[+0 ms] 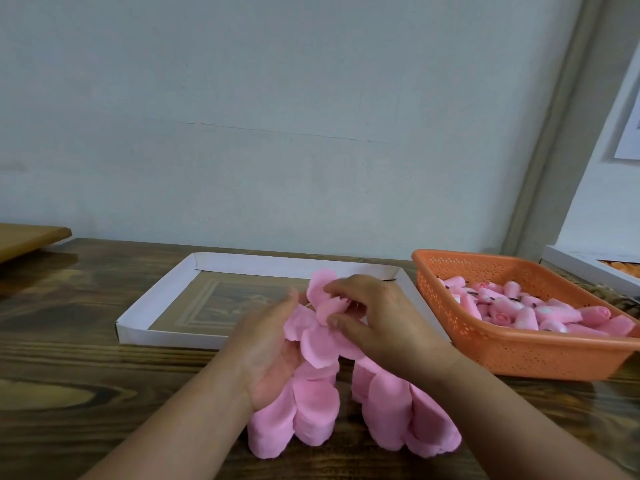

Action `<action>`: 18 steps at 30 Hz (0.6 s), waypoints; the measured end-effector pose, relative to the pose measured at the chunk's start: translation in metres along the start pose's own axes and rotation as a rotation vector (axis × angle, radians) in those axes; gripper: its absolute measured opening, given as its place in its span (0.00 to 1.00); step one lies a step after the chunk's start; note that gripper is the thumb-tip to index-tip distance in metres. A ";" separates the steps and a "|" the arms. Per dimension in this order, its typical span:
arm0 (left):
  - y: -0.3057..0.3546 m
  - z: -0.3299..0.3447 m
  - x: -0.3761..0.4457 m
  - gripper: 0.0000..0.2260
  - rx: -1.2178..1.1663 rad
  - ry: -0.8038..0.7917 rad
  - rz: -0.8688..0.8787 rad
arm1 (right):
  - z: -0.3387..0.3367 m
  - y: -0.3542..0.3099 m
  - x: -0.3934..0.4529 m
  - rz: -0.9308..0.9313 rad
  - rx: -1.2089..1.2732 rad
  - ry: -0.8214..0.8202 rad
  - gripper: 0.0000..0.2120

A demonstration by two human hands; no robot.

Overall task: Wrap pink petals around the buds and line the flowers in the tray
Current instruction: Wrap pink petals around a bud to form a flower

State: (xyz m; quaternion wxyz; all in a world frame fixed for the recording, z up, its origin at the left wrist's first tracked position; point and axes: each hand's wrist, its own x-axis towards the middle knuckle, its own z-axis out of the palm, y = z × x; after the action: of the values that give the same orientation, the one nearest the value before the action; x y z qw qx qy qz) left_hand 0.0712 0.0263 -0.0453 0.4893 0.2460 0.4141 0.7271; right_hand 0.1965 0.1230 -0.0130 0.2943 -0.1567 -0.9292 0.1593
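Note:
A thick stack of pink petals (313, 407) lies on the wooden table in front of me, fanned in two lobes. My left hand (266, 351) cups the left side of the stack, palm turned right. My right hand (374, 317) pinches a few loose petals (325, 292) lifted above the stack, over the near right part of the white tray (156, 299). The tray is shallow, with a brown patterned floor and no flowers in it. Pink buds (526, 310) fill the orange basket (519, 355) to the right. Whether a bud sits inside the lifted petals is hidden.
The wooden table (86, 375) runs to a pale wall behind the tray. A wooden board (27, 237) juts in at the far left. Another white tray (595, 268) with orange pieces stands at the far right, behind the basket.

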 end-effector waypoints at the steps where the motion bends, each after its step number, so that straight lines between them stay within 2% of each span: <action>1: 0.000 0.000 -0.001 0.19 0.028 0.003 0.011 | 0.000 -0.001 -0.001 0.011 0.010 0.024 0.11; 4: -0.001 0.004 -0.001 0.18 0.090 0.036 0.027 | 0.002 0.000 -0.001 0.027 -0.001 0.088 0.08; 8: 0.000 0.005 -0.002 0.16 0.096 0.061 0.033 | -0.001 0.005 0.005 0.060 0.082 0.080 0.25; 10: 0.000 0.005 -0.005 0.17 0.119 0.013 0.026 | -0.004 0.008 0.008 0.088 0.084 0.022 0.27; 14: 0.000 0.003 -0.003 0.16 0.160 0.041 0.030 | -0.005 0.011 0.006 0.047 0.177 -0.009 0.10; 18: -0.001 0.002 -0.003 0.11 0.218 0.045 0.046 | 0.001 0.012 0.001 0.003 0.208 0.015 0.05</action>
State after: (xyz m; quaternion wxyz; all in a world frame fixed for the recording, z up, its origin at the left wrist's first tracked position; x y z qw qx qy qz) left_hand 0.0743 0.0243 -0.0454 0.4334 0.2910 0.4958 0.6940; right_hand 0.1974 0.1338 -0.0175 0.3157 -0.1277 -0.9052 0.2542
